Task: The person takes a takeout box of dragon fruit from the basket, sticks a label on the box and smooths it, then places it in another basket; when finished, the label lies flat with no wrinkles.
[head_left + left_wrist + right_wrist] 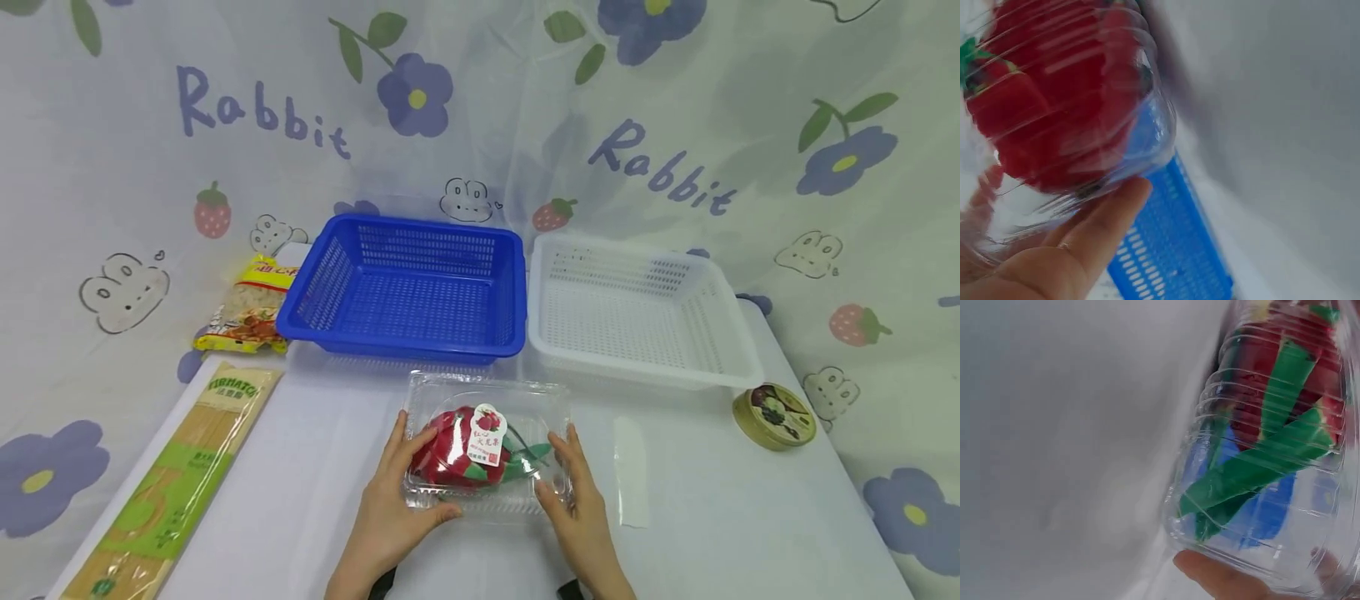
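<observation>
There it was, the clear plastic box (pixel 536 398), right between my hands, its long axis running left to right across my front; inside, the red fruit-like piece (pixel 442 450) filled the left end, green leaves (pixel 528 462) pointed off to the right, a white label (pixel 487 443) sat over the red; so the bulk lay nearer my left hand (pixel 393 500), and the roomier end belonged to my right hand (pixel 583 504)!

A two-handed grip, this, one hand to each short end; left thumb along the near side with fingers round the left end, right thumb and fingers clasping the other; whether the underside touched the table (pixel 697 508), I couldn't tell; the left side, I judged, carried more weight, so any move hung on keeping both ends even.

Now outward: off the far long side stood the blue basket (pixel 420 348), slightly left; the white basket (pixel 637 361) stood beside it, further right; the box lined up closer to the blue one; a pale strip (pixel 632 472) lay just right of my right hand; a round tin (pixel 774 417) sat by the white basket's near corner; well left slanted a long pasta packet (pixel 168 487), with a yellow food bag (pixel 251 312) beyond it, partly hidden by the blue basket!
</observation>
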### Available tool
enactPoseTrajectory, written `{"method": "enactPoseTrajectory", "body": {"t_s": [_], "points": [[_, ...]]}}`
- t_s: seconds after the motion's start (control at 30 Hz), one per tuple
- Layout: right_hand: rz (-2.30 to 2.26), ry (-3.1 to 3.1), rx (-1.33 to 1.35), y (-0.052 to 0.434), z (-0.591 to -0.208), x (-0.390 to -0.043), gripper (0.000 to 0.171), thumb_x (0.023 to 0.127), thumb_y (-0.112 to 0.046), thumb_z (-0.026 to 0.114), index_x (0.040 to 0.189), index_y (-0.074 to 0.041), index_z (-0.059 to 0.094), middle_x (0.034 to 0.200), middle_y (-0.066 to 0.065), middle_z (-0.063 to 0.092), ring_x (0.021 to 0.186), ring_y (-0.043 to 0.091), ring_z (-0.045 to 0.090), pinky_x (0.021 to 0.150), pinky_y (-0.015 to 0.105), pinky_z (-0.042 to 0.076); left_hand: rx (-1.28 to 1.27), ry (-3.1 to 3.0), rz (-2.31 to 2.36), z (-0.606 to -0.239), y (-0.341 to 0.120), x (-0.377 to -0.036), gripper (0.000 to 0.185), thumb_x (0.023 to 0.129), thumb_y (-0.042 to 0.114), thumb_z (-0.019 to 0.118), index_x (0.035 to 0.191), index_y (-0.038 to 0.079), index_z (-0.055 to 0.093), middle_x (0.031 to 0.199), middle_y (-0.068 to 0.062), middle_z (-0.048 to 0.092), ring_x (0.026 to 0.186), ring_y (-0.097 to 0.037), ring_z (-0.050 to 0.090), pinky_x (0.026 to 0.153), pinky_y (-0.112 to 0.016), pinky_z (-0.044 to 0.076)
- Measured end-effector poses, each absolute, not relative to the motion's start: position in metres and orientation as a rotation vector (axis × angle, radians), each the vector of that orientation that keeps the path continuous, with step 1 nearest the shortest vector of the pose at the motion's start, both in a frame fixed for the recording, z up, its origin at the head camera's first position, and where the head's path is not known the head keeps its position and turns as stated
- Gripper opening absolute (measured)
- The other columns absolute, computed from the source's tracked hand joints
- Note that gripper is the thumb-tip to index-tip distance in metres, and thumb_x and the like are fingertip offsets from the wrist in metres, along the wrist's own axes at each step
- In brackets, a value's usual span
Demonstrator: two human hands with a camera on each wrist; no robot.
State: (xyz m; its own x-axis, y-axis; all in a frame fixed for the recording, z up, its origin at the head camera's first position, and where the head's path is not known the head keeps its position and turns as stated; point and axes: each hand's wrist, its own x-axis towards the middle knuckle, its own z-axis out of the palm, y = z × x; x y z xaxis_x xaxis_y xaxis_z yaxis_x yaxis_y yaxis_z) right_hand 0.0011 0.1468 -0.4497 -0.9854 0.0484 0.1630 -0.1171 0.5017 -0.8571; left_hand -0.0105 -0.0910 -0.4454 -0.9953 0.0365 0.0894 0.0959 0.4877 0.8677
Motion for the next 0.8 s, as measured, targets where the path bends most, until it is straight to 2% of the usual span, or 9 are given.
{"method": "enactPoseTrajectory", "body": {"t_s": [0.17, 0.23, 0.33, 0.4, 0.47, 0.67, 0.8], "points": [[1.524, -2.586, 0.083, 0.141, -0.439, 0.007, 0.053, 0.091, -0.013, 0.064, 0.141, -0.017, 0.048, 0.160, 0.018, 0.023, 0.139, 0.050, 0.033, 0.095, 0.074, 0.037, -0.164, -2.601, -1.422, -0.439, -0.098, -0.004, 0.089, 0.055, 0.031, 0.093, 0.136, 0.030, 0.054, 0.160, -0.014, 0.026, 0.133, -0.044, 0.045, 0.097, -0.055, 0.048], [1.568, -2.590, 0.110, 0.140, -0.434, 0.010, 0.053, 0.090, -0.014, 0.064, 0.140, -0.018, 0.048, 0.160, 0.018, 0.021, 0.140, 0.052, 0.028, 0.091, 0.075, 0.039, -0.186, -2.552, -1.391, -0.436, -0.102, -0.002, 0.086, 0.054, 0.030, 0.094, 0.132, 0.029, 0.058, 0.158, -0.015, 0.030, 0.130, -0.044, 0.049, 0.100, -0.038, 0.049], [1.591, -2.586, 0.171, 0.137, -0.425, 0.013, 0.055, 0.088, -0.013, 0.066, 0.140, -0.024, 0.048, 0.161, 0.019, 0.019, 0.139, 0.055, 0.026, 0.084, 0.076, 0.042, -0.236, -2.460, -1.374, -0.427, -0.109, -0.002, 0.081, 0.052, 0.027, 0.094, 0.126, 0.026, 0.062, 0.156, -0.014, 0.034, 0.127, -0.046, 0.051, 0.102, -0.015, 0.040], [1.579, -2.571, 0.213, 0.135, -0.418, 0.014, 0.057, 0.087, -0.012, 0.068, 0.139, -0.027, 0.048, 0.161, 0.018, 0.019, 0.139, 0.055, 0.027, 0.082, 0.076, 0.043, -0.268, -2.397, -1.381, -0.419, -0.112, -0.002, 0.079, 0.050, 0.024, 0.095, 0.123, 0.024, 0.064, 0.156, -0.011, 0.035, 0.126, -0.046, 0.051, 0.101, -0.004, 0.032], [1.556, -2.539, 0.272, 0.133, -0.411, 0.015, 0.059, 0.086, -0.011, 0.069, 0.138, -0.027, 0.049, 0.161, 0.017, 0.019, 0.138, 0.054, 0.028, 0.081, 0.073, 0.045, -0.302, -2.340, -1.380, -0.412, -0.116, -0.002, 0.079, 0.049, 0.020, 0.095, 0.122, 0.021, 0.065, 0.155, -0.010, 0.036, 0.126, -0.046, 0.050, 0.101, -0.004, 0.033], [1.468, -2.383, 0.485, 0.127, -0.388, 0.001, 0.056, 0.082, -0.002, 0.071, 0.134, -0.011, 0.054, 0.159, 0.019, 0.023, 0.139, 0.051, 0.028, 0.084, 0.073, 0.044, -0.355, -2.232, -1.377, -0.391, -0.125, -0.010, 0.078, 0.047, 0.012, 0.095, 0.119, 0.011, 0.066, 0.153, -0.017, 0.038, 0.134, -0.043, 0.043, 0.102, -0.008, 0.035], [1.457, -2.330, 0.532, 0.123, -0.373, -0.018, 0.053, 0.081, 0.000, 0.071, 0.131, -0.012, 0.056, 0.158, 0.019, 0.026, 0.144, 0.043, 0.027, 0.094, 0.071, 0.038, -0.329, -2.223, -1.364, -0.377, -0.131, -0.021, 0.073, 0.050, 0.006, 0.094, 0.118, 0.007, 0.065, 0.153, -0.020, 0.037, 0.138, -0.043, 0.039, 0.102, -0.008, 0.036]]}}
